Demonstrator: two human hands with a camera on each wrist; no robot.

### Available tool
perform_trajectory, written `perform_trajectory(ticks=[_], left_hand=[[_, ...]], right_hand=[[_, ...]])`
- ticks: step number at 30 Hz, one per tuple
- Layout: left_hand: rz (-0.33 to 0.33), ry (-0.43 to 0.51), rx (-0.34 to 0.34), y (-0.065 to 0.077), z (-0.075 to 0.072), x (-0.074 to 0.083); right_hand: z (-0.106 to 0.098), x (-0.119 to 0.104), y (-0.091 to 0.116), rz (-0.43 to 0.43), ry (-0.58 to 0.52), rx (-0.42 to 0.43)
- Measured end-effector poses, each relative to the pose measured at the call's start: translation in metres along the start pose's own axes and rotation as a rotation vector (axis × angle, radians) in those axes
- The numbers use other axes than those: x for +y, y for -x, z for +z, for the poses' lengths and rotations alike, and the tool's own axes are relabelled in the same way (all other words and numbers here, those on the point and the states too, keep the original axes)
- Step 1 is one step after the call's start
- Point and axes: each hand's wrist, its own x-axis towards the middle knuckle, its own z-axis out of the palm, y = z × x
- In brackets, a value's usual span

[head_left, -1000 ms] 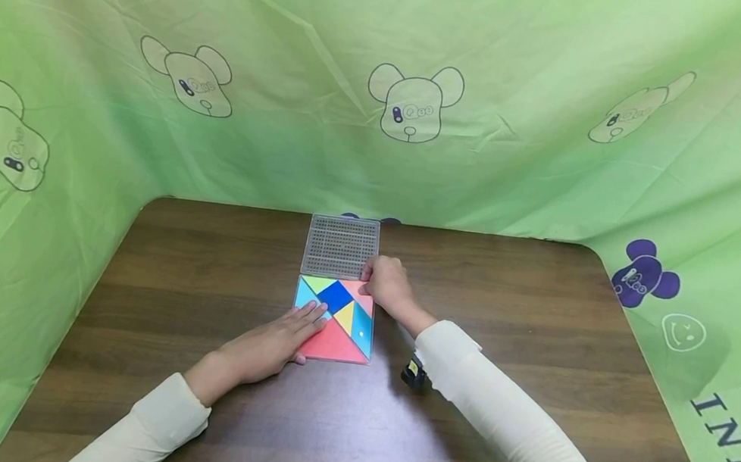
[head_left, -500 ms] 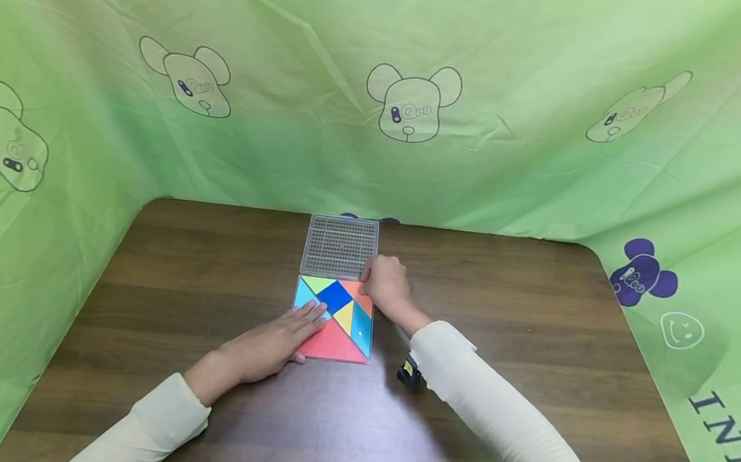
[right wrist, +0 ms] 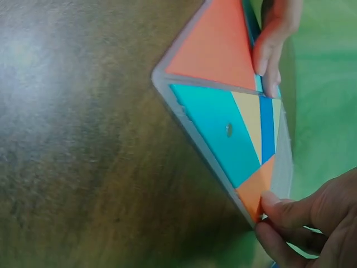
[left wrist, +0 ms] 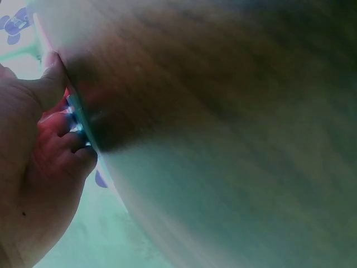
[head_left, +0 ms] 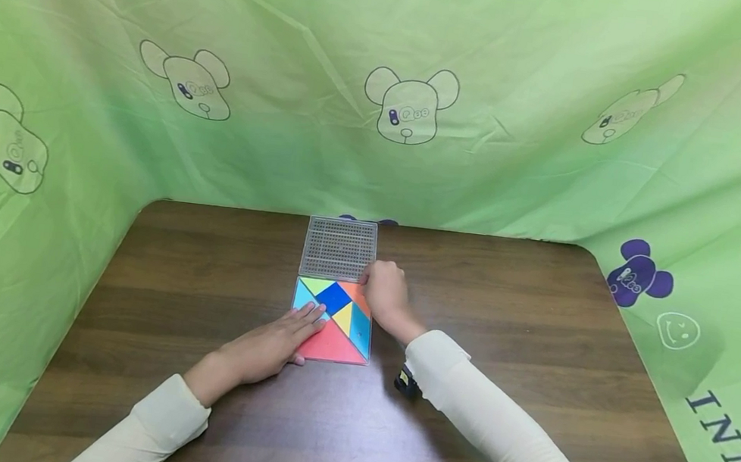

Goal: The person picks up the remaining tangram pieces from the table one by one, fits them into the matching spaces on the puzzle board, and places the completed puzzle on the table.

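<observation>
A square tangram lies in the lower tray of a clear hinged case (right wrist: 192,134), its pieces filling the square. My left hand (head_left: 268,345) rests fingers outstretched on the left side, over the large red triangle (head_left: 333,345) and the light blue piece (head_left: 303,298). At the upper right corner my right hand (head_left: 385,294) has its thumb on the orange tangram piece (right wrist: 256,187), forefinger at the tray's edge below, pinching that corner. Between the hands show the blue square (head_left: 334,298), a yellow triangle (head_left: 343,318) and a teal triangle (right wrist: 215,134). The left hand covers part of the red and light blue pieces.
The case's gridded clear lid (head_left: 339,249) lies folded back at the table's far edge. A small black object with a yellow label (head_left: 404,381) sits beside the right sleeve. The wooden table (head_left: 203,258) is bordered by a green printed curtain (head_left: 270,151).
The orange piece looked pinkish with glare a second ago and now shows plain orange. Glare on the teal triangle has faded. Both hands stay almost in place.
</observation>
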Motion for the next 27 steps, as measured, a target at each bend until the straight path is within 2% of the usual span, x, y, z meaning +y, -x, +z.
perform_trajectory(ticks=[6,12,16,19,23,25,27], left_hand=[[-0.013,-0.003,-0.001,-0.002,-0.001,0.001],[0.001,-0.018,0.012,-0.006,-0.002,0.001],[0.010,-0.074,0.021,-0.010,-0.004,0.002],[0.018,-0.137,0.019,-0.013,-0.006,0.004],[0.031,-0.194,0.042,-0.019,-0.014,0.006],[0.039,-0.171,0.065,-0.021,-0.021,0.006],[0.023,-0.107,0.087,-0.023,-0.032,0.005]], right_hand=[[0.004,0.002,0.000,-0.058,0.066,0.041],[0.006,0.007,0.003,-0.088,0.070,0.051],[0.005,0.013,0.003,-0.121,0.075,0.050],[0.002,0.017,0.002,-0.120,0.035,0.006],[-0.006,0.024,-0.003,-0.120,-0.037,-0.041],[-0.014,0.029,-0.007,-0.128,-0.046,-0.045],[-0.026,0.037,-0.013,-0.140,-0.028,-0.039]])
